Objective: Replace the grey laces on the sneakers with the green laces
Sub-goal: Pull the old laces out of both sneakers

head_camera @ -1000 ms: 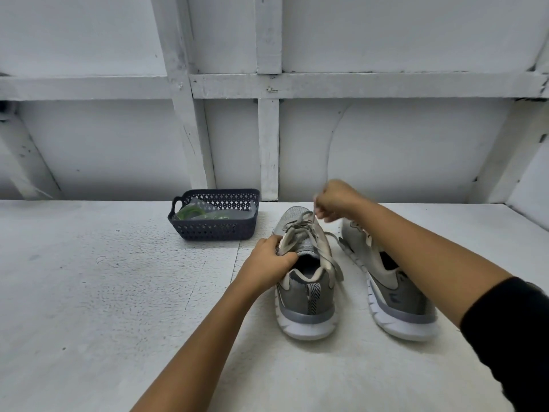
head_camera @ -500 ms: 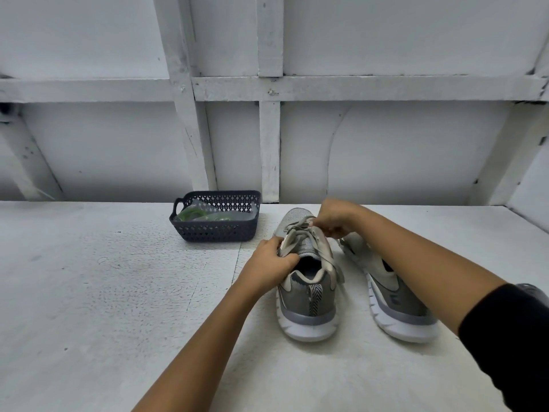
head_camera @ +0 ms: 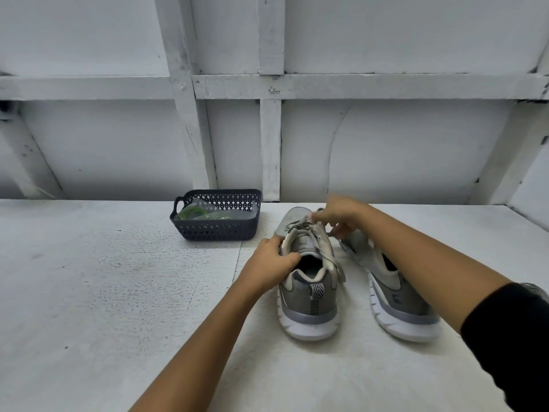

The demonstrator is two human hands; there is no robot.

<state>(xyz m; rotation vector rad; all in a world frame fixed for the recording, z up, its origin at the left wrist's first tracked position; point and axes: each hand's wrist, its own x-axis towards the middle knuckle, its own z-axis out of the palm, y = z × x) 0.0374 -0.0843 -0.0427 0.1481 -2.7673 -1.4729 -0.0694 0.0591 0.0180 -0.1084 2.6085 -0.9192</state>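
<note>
Basically, left hand gripped the grey mesh sneaker at its collar; right hand pinched its pale grey lace (blurry); green laces lay in the dark perforated plastic basket nearby.

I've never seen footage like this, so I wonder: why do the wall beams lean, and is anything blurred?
Head view: the wide-angle lens splays the wall beams toward the edges; the right hand at the grey laces is smeared by motion, while the left hand, gripping the sneaker, and the basket look sharp; light is soft, with faint shadows under the sneaker.
</note>
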